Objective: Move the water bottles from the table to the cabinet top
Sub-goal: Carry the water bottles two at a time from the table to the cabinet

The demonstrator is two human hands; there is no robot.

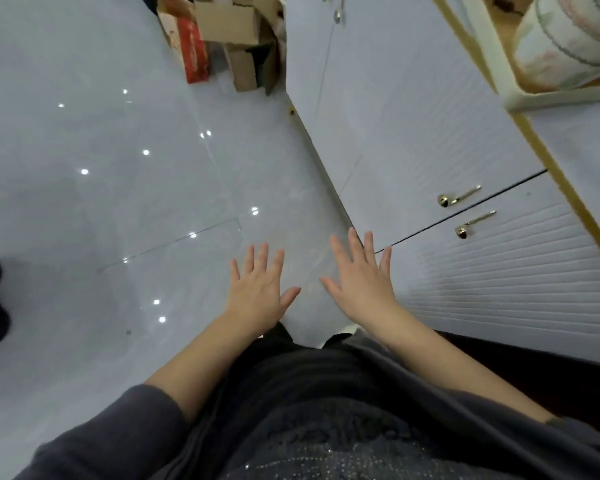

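1. Both hands, left (257,292) and right (361,282), are held empty with fingers spread, over the floor (101,168).
2. No bottles or table are seen; they must be found first.
3. The cabinet (413,126) stands just right.

There is only one view, so no part of the scene is shared with another. The camera sits on the person's head and looks forward and steeply down. The person's own body fills the bottom edge, very close. The left hand (257,292) and right hand (361,282) reach out just below the middle. The shiny floor (101,168) lies far below on the left. The white cabinet (413,126) stands near on the right, its top (586,140) at the right edge.
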